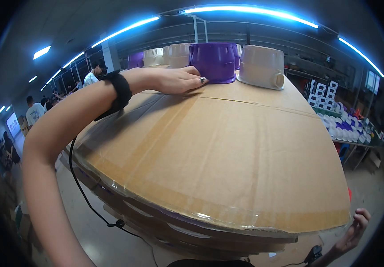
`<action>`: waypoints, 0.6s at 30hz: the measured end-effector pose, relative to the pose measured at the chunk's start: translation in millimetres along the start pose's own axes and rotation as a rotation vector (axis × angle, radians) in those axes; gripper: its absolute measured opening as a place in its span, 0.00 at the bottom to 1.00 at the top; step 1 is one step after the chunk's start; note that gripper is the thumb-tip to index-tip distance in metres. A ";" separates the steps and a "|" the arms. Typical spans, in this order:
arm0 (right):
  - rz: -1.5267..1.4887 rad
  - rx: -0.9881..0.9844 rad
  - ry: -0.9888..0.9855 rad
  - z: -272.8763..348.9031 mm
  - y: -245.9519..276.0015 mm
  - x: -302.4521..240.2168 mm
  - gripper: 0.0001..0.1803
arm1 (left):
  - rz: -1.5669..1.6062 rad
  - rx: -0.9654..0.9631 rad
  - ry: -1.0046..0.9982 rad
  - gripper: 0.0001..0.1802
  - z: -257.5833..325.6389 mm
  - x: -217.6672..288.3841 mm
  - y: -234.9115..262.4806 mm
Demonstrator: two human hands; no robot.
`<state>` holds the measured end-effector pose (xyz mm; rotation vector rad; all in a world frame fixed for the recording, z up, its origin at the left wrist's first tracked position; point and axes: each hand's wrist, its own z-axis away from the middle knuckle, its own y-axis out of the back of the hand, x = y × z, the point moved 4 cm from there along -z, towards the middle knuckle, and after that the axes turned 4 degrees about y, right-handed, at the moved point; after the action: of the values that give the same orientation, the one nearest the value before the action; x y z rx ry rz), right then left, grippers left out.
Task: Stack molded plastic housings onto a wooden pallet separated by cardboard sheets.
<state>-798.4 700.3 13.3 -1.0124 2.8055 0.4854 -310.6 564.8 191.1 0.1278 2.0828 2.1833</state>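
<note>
My left hand [178, 81] reaches out over the cardboard sheet [227, 147] with its fingers stretched out and nothing in them. Its fingertips are at the lower left edge of a purple plastic housing [212, 62], shaped like a tub; whether they press on it I cannot tell. Just right of that stands a beige plastic housing [261, 64] with a round opening low on its side. Beyond the sheet's near right corner, my right hand [354, 229] is raised with loosely bent fingers, and no object shows in it.
More beige housings [176, 55] and another purple one [135, 60] stand farther back. Layers of cardboard [192, 229] are stacked under the top sheet. A black cable [83, 191] hangs from my left wristband. At right, a table [356, 143] bears white and purple parts beside stacked boxes [321, 94].
</note>
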 end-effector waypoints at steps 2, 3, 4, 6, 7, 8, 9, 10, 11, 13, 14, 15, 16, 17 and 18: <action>-0.083 0.008 -0.011 -3.3 -0.9 2.2 0.13 | 0.003 0.005 -0.004 0.32 -1.3 1.8 1.2; -0.085 0.007 -0.009 -3.2 -2.6 1.8 0.13 | 0.001 0.009 -0.010 0.32 -1.1 2.8 0.7; -0.091 0.002 -0.012 -3.3 -4.8 0.5 0.13 | 0.002 0.009 -0.008 0.32 -1.3 4.0 -0.2; -0.098 0.000 -0.015 -3.9 -9.2 -4.7 0.13 | 0.015 0.006 0.045 0.33 -2.4 3.3 -1.5; -0.102 0.006 -0.016 -4.3 -11.4 -9.4 0.12 | 0.012 0.007 0.045 0.33 -3.2 3.2 -2.2; -0.105 0.012 -0.019 -4.1 -12.7 -12.7 0.11 | 0.037 0.009 0.055 0.33 -4.6 2.9 -3.6; -0.103 0.014 -0.020 -3.7 -13.0 -14.6 0.11 | 0.062 0.010 0.064 0.33 -5.2 3.3 -3.9; -0.109 0.022 -0.035 -3.0 -12.7 -15.6 0.11 | 0.060 0.010 0.060 0.33 -5.6 3.8 -4.0; -0.114 0.030 -0.050 -2.1 -11.8 -16.5 0.11 | 0.071 0.011 0.075 0.33 -6.0 3.7 -4.3; -0.118 0.036 -0.086 0.3 -9.0 -18.1 0.11 | 0.078 0.008 0.095 0.33 -4.2 2.7 -4.7; -0.120 0.043 -0.119 1.9 -7.1 -18.3 0.11 | 0.072 0.014 0.095 0.33 -3.9 1.4 -4.1; -0.117 0.042 -0.123 3.3 -4.8 -19.3 0.11 | 0.067 0.019 0.091 0.33 -6.1 -1.1 -4.5; -0.095 0.042 -0.127 4.9 -2.1 -20.1 0.11 | 0.065 0.016 0.089 0.33 -8.3 -4.0 -4.8; -0.074 0.042 -0.132 6.9 0.5 -21.0 0.11 | 0.038 0.013 0.086 0.33 -9.4 -6.6 -4.3; -0.071 0.044 -0.135 9.5 3.6 -21.1 0.11 | 0.013 0.010 0.082 0.33 -8.6 -6.6 -3.2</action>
<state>-784.4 718.8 9.9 -1.0258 2.6409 0.4638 -305.2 555.5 187.6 0.0537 2.1409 2.2219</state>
